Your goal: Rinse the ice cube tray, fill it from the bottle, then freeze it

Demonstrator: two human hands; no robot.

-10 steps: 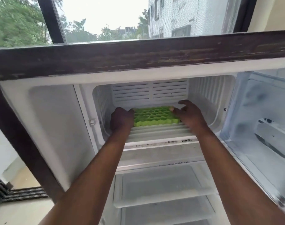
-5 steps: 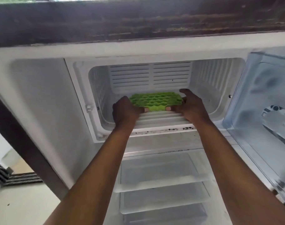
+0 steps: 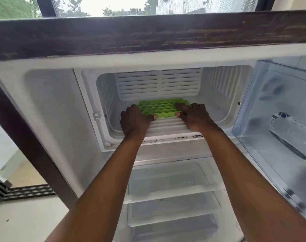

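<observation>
As left hand (image 3: 133,119) and right hand (image 3: 195,116) pinch it, tray (image 3: 161,108) (cells up) lies crosswise.

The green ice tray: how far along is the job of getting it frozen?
Nearly finished. The green ice tray is already inside the freezer compartment, on or just above its ribbed floor. Whether it was rinsed and filled cannot be seen here. In hand: the left hand and right hand grip its two ends. Left to do: let go, pull the arms out and close the open door.
</observation>
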